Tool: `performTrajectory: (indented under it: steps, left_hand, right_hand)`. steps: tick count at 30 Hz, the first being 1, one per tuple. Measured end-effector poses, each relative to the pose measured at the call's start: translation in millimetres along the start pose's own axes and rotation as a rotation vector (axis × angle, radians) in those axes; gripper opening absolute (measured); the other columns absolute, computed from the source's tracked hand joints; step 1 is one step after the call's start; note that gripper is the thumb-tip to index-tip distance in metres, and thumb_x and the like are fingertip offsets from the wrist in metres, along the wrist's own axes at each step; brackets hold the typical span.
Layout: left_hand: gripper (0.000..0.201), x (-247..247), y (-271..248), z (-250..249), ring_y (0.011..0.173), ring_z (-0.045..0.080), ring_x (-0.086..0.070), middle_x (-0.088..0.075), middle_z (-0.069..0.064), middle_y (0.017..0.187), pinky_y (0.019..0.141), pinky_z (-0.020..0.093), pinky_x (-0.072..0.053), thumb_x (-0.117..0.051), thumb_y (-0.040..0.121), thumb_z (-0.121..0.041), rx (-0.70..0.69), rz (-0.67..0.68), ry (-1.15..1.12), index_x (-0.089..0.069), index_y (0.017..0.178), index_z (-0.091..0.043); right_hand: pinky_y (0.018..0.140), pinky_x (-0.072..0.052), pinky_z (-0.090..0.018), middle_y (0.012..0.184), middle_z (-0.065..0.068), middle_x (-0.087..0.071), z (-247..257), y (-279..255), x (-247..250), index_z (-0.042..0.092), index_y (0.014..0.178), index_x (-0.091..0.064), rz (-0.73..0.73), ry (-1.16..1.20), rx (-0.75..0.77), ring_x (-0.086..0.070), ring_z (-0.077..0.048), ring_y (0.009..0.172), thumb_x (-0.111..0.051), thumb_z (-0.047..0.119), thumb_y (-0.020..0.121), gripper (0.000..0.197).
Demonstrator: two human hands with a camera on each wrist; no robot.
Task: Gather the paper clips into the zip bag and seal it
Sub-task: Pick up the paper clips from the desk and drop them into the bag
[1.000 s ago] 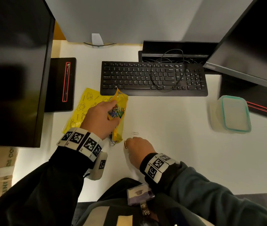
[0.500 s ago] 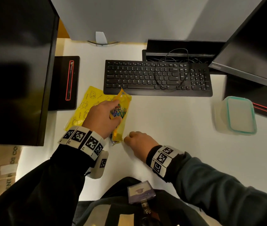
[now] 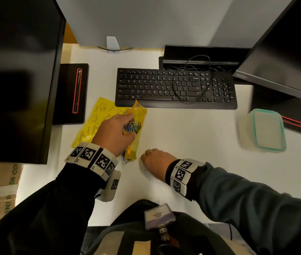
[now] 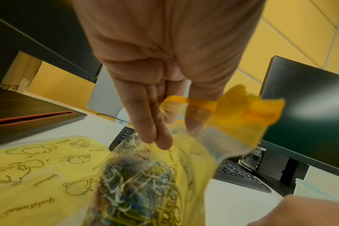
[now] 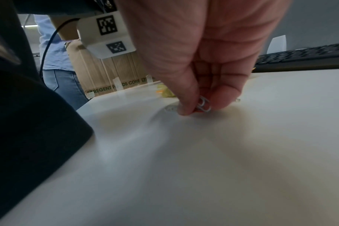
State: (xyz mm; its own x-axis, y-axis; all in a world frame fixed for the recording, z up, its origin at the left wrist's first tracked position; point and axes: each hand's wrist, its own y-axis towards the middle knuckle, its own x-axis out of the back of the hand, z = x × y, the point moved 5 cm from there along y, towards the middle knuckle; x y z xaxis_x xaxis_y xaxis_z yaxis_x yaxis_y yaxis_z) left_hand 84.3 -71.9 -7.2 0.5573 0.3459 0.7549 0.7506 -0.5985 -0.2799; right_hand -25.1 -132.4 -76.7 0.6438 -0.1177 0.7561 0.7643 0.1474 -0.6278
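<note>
The keyboard (image 3: 175, 88) lies across the upper middle of the head view on the desk (image 3: 192, 140), a cable (image 3: 192, 78) looped over it. The zip bag (image 3: 134, 129) sits just below the keyboard's left end, paper clips (image 3: 133, 126) inside, atop a flat sheet (image 3: 94, 122) to its left. The left hand (image 3: 113, 133) rests on the bag; the right hand (image 3: 155, 161) sits lower right of it. A lidded container (image 3: 263, 129) stands at far right, monitors (image 3: 17, 70) at both upper corners.
</note>
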Motion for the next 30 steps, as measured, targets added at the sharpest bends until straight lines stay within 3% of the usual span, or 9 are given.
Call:
performTrajectory:
  steps: [4,7,12,17,20,23,27,30]
  left_hand:
    - [0.055,0,0,0,0.113,0.024,-0.052,-0.050,0.004,0.135,0.099,0.035,-0.042,-0.065,0.080,-0.018,0.005,-0.003,0.005,-0.046,0.132,-0.019]
    - [0.055,0,-1,0,0.111,0.025,-0.053,-0.050,0.004,0.135,0.099,0.035,-0.042,-0.065,0.080,-0.018,0.005,-0.006,0.003,-0.046,0.132,-0.019]
    - [0.055,-1,0,-1,0.114,0.025,-0.052,-0.050,0.005,0.135,0.100,0.035,-0.041,-0.065,0.081,-0.018,0.001,0.000,0.008,-0.046,0.132,-0.019]
    - [0.054,0,-1,0,0.117,0.023,-0.050,-0.051,0.005,0.134,0.100,0.032,-0.040,-0.065,0.080,-0.017,-0.002,-0.010,0.006,-0.047,0.131,-0.019]
    - [0.054,0,0,1,0.117,0.023,-0.050,-0.051,0.005,0.134,0.100,0.033,-0.040,-0.065,0.081,-0.017,0.000,-0.010,0.013,-0.047,0.131,-0.019]
    - [0.054,-1,0,-1,0.116,0.024,-0.050,-0.051,0.005,0.134,0.099,0.033,-0.040,-0.065,0.081,-0.017,0.001,-0.008,0.017,-0.047,0.131,-0.019]
    - [0.053,-1,1,0,0.117,0.025,-0.050,-0.051,0.006,0.134,0.101,0.034,-0.039,-0.065,0.080,-0.016,0.001,-0.007,0.008,-0.048,0.130,-0.018]
    - [0.054,-1,2,0,0.115,0.026,-0.051,-0.052,0.005,0.134,0.100,0.034,-0.040,-0.065,0.080,-0.016,0.003,0.000,0.016,-0.048,0.131,-0.019]
  right_hand:
    - [0.082,-0.048,-0.043,0.123,-0.023,-0.044,6,-3,-7,-0.004,0.126,-0.040,-0.038,0.038,-0.033,-0.053,-0.036,0.107,-0.036,-0.004,0.094,0.032]
    - [0.085,-0.046,-0.043,0.122,-0.023,-0.046,5,-7,-9,-0.003,0.125,-0.039,-0.038,0.104,-0.048,-0.052,-0.038,0.108,-0.033,-0.003,0.094,0.032]
    - [0.088,-0.046,-0.043,0.121,-0.020,-0.049,-2,-9,-9,0.001,0.122,-0.040,-0.088,0.223,-0.091,-0.053,-0.037,0.108,-0.043,-0.006,0.089,0.034]
    - [0.079,-0.045,-0.035,0.108,-0.017,-0.057,-28,-8,-2,0.003,0.104,-0.052,-0.273,0.446,-0.207,-0.058,-0.034,0.097,-0.043,-0.008,0.081,0.027]
    - [0.080,-0.045,-0.032,0.108,-0.015,-0.062,-45,-6,7,0.005,0.103,-0.056,-0.364,0.565,-0.295,-0.058,-0.033,0.097,-0.043,-0.008,0.081,0.029]
    - [0.084,-0.047,-0.036,0.112,-0.017,-0.058,-41,-5,10,0.003,0.111,-0.051,-0.325,0.532,-0.281,-0.057,-0.034,0.100,-0.041,-0.007,0.083,0.031]
    - [0.074,-0.041,-0.033,0.114,-0.019,-0.053,-32,-2,9,0.002,0.112,-0.047,-0.286,0.419,-0.280,-0.056,-0.036,0.100,-0.038,-0.010,0.084,0.032]
    - [0.082,-0.046,-0.037,0.115,-0.019,-0.054,-30,2,10,0.000,0.113,-0.048,-0.225,0.398,-0.318,-0.056,-0.036,0.104,-0.040,-0.007,0.087,0.029]
